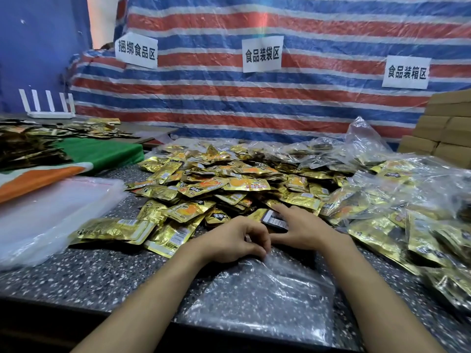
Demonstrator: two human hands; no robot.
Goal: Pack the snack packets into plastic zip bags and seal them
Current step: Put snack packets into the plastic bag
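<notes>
Glossy gold foil snack packets [244, 184] and a clear, crinkly plastic zip bag [267, 291] lie on a speckled stone table [102, 271].

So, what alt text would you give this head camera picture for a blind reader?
A person's left hand pinches the mouth of a clear zip bag on a counter, while the right hand holds a dark packet beside a heap of gold snack packets.

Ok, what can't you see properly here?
All in the head view:
Bag mouth: the left hand covers it.
Packet by the right hand: fingers hide most of it; grip unclear.
Boxes: cut off by the right edge.
Small print on the pile: blurred.
</notes>
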